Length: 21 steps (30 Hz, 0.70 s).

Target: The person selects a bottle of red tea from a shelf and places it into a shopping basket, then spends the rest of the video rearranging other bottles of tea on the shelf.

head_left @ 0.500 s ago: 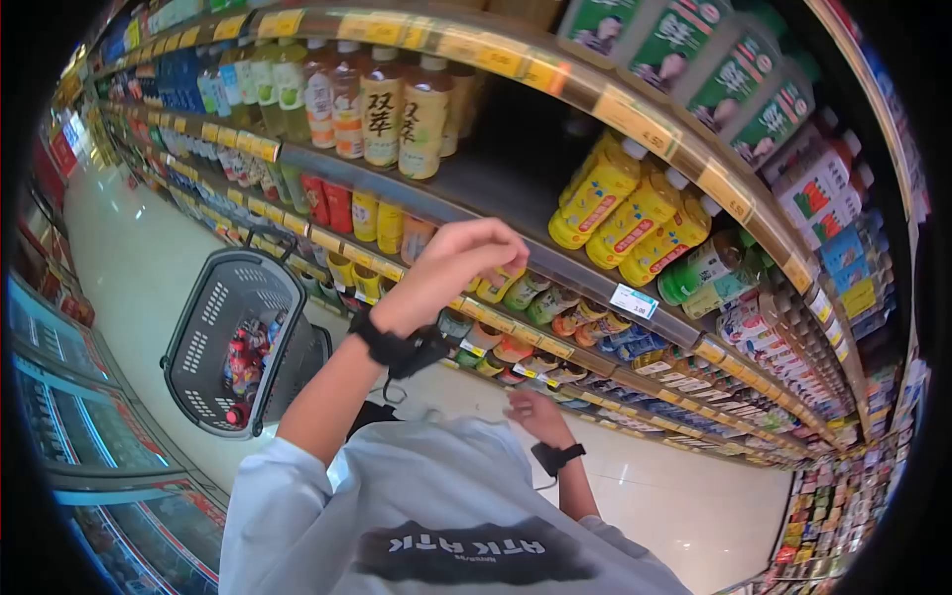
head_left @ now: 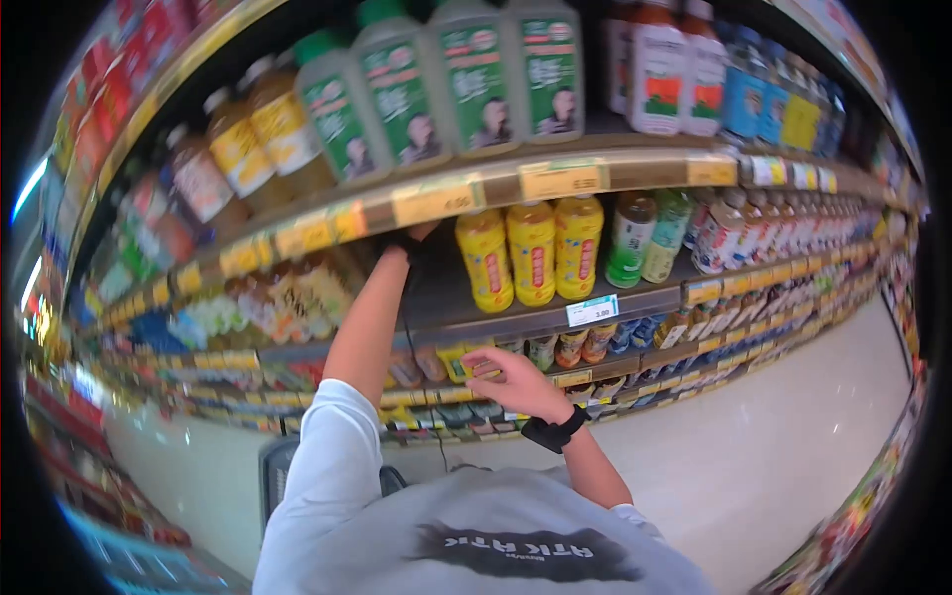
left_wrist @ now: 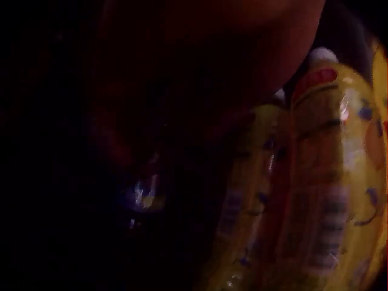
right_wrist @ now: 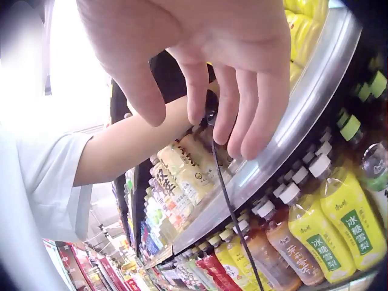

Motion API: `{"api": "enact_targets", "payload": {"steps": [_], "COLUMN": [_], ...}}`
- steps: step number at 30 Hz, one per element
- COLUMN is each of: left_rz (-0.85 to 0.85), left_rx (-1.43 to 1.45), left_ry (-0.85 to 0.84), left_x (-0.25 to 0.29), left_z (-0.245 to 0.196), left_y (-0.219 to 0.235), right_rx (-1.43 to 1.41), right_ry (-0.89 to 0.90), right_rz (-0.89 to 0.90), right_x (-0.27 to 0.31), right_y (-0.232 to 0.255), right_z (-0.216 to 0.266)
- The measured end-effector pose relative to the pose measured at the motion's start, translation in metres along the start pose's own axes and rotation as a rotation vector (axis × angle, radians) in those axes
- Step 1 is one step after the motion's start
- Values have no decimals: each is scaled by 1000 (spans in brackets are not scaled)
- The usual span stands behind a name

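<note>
Leftmost, at the lower left of centre in the head view, part of a grey shopping basket (head_left: 276,466) shows beside the shirt (head_left: 466,516), whose dark patch bears an inverted "ATK ATK". At the upper left stand amber drink bottles with yellow-and-white labels (head_left: 238,149). Towards the upper centre are four clear jugs with green labels (head_left: 486,84), each carrying white Chinese characters and a small portrait; the shelf-edge tags beneath appear to read "4.00" and "6.50".

Below that edge, near the centre, the left hand (head_left: 423,231) reaches into the shelf, largely hidden; its grip cannot be told. The left wrist view, very dark, places it close to the yellow drink bottles (head_left: 533,254). Three of these stand upright in a front row at the centre, with red label panels; a white-and-blue price card (head_left: 592,310) reading "3.00" is fixed at the shelf lip just below and to their right.

At lower centre, the right hand (head_left: 516,385) is empty, its fingers loosely bent and spread. Green-labelled bottles (head_left: 632,240) stand right of the yellow row; bottles with white-and-orange labels (head_left: 658,84) occupy the upper right. At the lower right of the right wrist view, white-capped yellow bottles (right_wrist: 354,215) read "冰糖雪梨" on green panels.
</note>
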State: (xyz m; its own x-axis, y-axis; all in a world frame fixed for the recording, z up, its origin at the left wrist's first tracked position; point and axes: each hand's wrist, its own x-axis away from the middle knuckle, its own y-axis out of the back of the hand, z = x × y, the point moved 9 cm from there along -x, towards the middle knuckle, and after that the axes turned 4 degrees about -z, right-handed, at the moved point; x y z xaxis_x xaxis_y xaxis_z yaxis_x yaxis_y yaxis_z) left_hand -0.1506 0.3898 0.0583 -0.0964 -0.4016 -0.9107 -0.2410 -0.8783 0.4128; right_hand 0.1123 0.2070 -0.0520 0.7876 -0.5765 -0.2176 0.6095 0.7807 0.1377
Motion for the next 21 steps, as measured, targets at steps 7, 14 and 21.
{"api": "enact_targets", "payload": {"steps": [7, 14, 21], "left_rz": [247, 294, 311], "left_rx": [-14, 14, 259], "left_ry": [198, 279, 440], "left_x": [-11, 10, 43], "left_z": [49, 56, 34], "left_y": [-47, -48, -19], "right_rx": [58, 19, -125], "right_ry": [112, 89, 83], "right_rz": [-121, -115, -158], "right_x": [-30, -56, -66], "right_y": [-2, -14, -11], "right_z": [8, 6, 1]}}
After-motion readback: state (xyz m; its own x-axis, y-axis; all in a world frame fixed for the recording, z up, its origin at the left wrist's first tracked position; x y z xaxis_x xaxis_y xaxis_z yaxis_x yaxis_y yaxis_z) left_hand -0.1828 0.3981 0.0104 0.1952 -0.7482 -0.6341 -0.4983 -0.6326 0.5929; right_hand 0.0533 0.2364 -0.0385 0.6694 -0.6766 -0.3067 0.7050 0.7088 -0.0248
